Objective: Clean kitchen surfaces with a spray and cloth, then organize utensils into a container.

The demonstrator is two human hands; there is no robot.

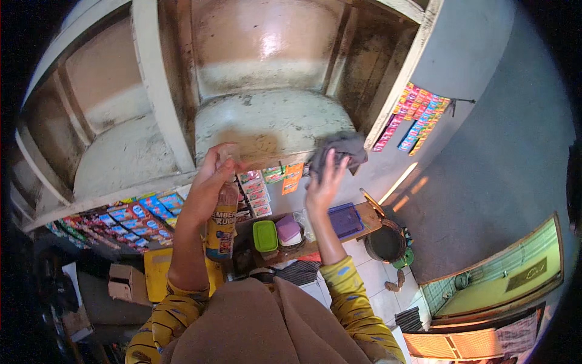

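Note:
My left hand point(213, 177) grips the neck of a clear spray bottle point(223, 223) with a yellow printed label, held upright before the shelf's front edge. In my right hand point(325, 186) is a bunched dark grey cloth point(341, 150), at the front right corner of the middle compartment. Fingers spread against it, the hand presses the cloth near the edge. The white painted wooden shelf point(277, 116) bears dark stains and scuffs on its floor and side walls.
Sachet strips point(136, 220) hang below the shelf, with more sachets point(420, 113) on the right wall. Lower down, a wooden bench point(370, 218) holds a green plastic container point(265, 236), a purple one point(287, 227) and a blue basket point(344, 220). A cardboard box point(125, 284) stands lower left.

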